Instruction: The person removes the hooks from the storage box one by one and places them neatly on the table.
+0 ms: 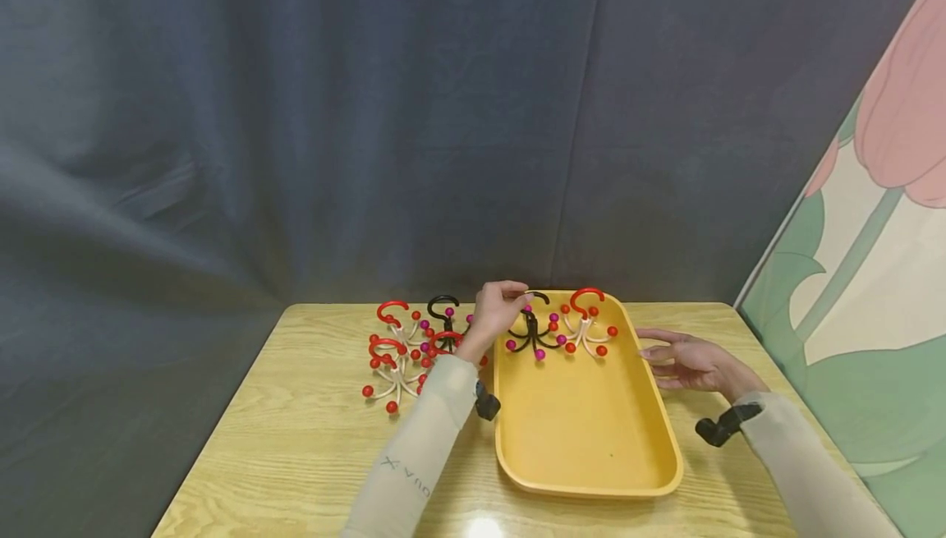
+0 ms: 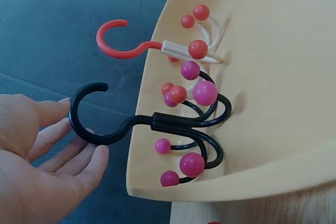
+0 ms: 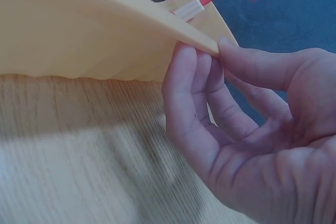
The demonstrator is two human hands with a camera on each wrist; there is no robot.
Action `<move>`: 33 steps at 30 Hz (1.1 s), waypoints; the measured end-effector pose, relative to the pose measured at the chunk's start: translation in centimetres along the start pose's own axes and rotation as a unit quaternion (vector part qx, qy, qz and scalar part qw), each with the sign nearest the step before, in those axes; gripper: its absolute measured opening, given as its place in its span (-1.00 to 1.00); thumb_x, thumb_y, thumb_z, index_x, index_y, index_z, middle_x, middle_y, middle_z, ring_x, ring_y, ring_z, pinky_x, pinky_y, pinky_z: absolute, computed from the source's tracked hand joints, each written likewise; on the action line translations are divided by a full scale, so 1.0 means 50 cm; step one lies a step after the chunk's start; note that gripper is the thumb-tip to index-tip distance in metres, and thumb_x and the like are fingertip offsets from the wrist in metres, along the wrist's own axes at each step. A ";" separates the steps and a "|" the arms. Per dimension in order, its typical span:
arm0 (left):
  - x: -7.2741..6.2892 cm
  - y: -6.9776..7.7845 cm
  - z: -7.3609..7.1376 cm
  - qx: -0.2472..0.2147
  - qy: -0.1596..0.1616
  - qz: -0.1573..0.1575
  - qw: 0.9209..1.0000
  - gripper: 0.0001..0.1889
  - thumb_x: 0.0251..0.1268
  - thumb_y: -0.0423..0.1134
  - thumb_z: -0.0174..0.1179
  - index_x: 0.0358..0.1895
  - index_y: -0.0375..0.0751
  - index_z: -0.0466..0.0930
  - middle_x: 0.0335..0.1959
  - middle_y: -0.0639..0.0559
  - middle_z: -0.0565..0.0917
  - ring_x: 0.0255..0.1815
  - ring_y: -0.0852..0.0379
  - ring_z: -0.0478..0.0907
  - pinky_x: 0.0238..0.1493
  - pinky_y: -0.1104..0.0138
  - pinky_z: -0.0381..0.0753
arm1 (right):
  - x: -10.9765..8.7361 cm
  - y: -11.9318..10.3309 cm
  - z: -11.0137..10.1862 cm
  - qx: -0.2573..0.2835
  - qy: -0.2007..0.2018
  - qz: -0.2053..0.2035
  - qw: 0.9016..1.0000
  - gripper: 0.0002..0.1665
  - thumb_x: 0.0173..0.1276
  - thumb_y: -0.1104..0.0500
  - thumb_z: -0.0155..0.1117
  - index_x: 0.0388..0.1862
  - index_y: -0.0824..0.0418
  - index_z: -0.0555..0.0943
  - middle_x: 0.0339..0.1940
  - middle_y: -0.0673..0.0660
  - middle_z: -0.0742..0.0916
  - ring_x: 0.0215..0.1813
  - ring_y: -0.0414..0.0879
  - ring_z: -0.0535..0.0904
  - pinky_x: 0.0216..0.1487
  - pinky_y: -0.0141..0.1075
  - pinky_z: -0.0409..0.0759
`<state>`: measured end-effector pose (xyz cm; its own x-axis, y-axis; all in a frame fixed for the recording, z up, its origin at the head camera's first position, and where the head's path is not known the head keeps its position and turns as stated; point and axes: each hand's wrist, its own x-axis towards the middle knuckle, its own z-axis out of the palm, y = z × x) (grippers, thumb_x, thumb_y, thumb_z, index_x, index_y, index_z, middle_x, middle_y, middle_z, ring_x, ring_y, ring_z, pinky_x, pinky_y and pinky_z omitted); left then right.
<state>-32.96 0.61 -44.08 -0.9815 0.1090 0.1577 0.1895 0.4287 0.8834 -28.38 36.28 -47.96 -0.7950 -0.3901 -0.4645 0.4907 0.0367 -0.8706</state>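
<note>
Left hand (image 1: 497, 310) hovering loose at tray's far left, fingers parted around black hook (image 2: 173, 121); can't tell if they're touching. Black hook standing in tray (image 1: 591, 431), far end, red-white hook (image 1: 585, 326) sitting just right. Right hand (image 1: 695, 364) pinching tray's right rim. More hooks (image 1: 398, 372) crowding tabletop (image 1: 296, 423), left of tray.

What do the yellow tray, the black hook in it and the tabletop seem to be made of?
Yellow tray: probably moulded plastic, smooth and satin, given its rounded corners and even colour.
Black hook: glossy, with highlights along its curves; coated metal or plastic, the look leaves open.
Tabletop: wood or wood-look laminate, with streaky grain and a shiny patch of reflected light.
</note>
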 end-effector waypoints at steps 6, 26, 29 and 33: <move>-0.001 -0.009 0.004 -0.027 0.011 -0.004 1.000 -0.78 0.49 -0.21 0.33 0.05 -0.19 0.83 0.01 -0.11 0.85 0.04 -0.03 0.80 0.06 0.18 0.79 | 0.002 0.001 -0.002 -0.001 -0.001 -0.001 1.000 -0.40 0.63 0.25 0.19 0.57 0.01 0.37 0.05 0.05 0.81 0.03 -0.07 0.81 0.08 -0.11 0.80; 0.006 -0.038 0.005 -0.011 0.020 -0.020 1.000 -0.80 0.43 -0.20 0.39 0.03 -0.09 0.85 -0.03 -0.04 0.87 0.02 -0.01 0.79 -0.09 0.28 0.77 | 0.006 0.008 -0.009 0.017 -0.013 -0.003 1.000 -0.45 0.63 0.25 0.18 0.52 -0.05 0.46 0.08 0.06 0.81 0.06 -0.04 0.80 0.08 -0.11 0.80; 0.006 -0.037 0.004 0.002 0.018 -0.010 1.000 -0.80 0.45 -0.22 0.37 0.02 -0.11 0.85 -0.01 -0.04 0.87 0.06 -0.02 0.79 -0.01 0.22 0.79 | 0.005 0.008 -0.009 0.023 -0.016 -0.003 1.000 -0.48 0.63 0.25 0.18 0.49 -0.07 0.49 0.09 0.06 0.81 0.06 -0.03 0.80 0.09 -0.10 0.80; 0.003 -0.035 0.005 0.013 0.014 -0.005 1.000 -0.80 0.45 -0.19 0.36 0.03 -0.09 0.85 0.01 -0.02 0.86 0.14 -0.04 0.76 0.08 0.17 0.78 | 0.005 0.009 -0.008 0.028 -0.019 -0.002 0.999 -0.47 0.63 0.25 0.17 0.49 -0.07 0.48 0.09 0.07 0.81 0.06 -0.03 0.80 0.10 -0.09 0.79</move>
<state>-33.43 0.10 -45.69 -0.9836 0.0790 0.1621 0.1803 0.4536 0.8727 -28.48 36.57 -48.52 -0.7839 -0.4247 -0.4529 0.5065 -0.0157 -0.8621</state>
